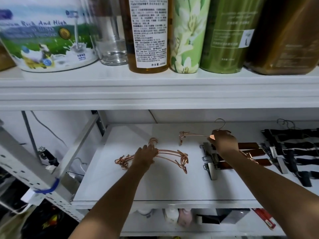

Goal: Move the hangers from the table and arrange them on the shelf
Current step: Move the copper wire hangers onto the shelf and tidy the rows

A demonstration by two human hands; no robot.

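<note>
L hand (145,156) lies on a stack (172,152) of rose-gold clip hangers, mid-left on the lower shelf (164,183), fingers reaching to the hook necks. Can't tell if it grasps or just presses. R hand (224,142) grips one more rose-gold hanger (193,134) by the neck under its hook, thumb pinched on the wire. The hanger's left clip end sticks out over bare board; its right end crosses the wood hangers (248,145) below the wrist. Black hangers (293,147) lie farther right. Shelf above – tin (46,37), glass (112,40), amber bottle (148,31), green tubes (189,35)
</note>
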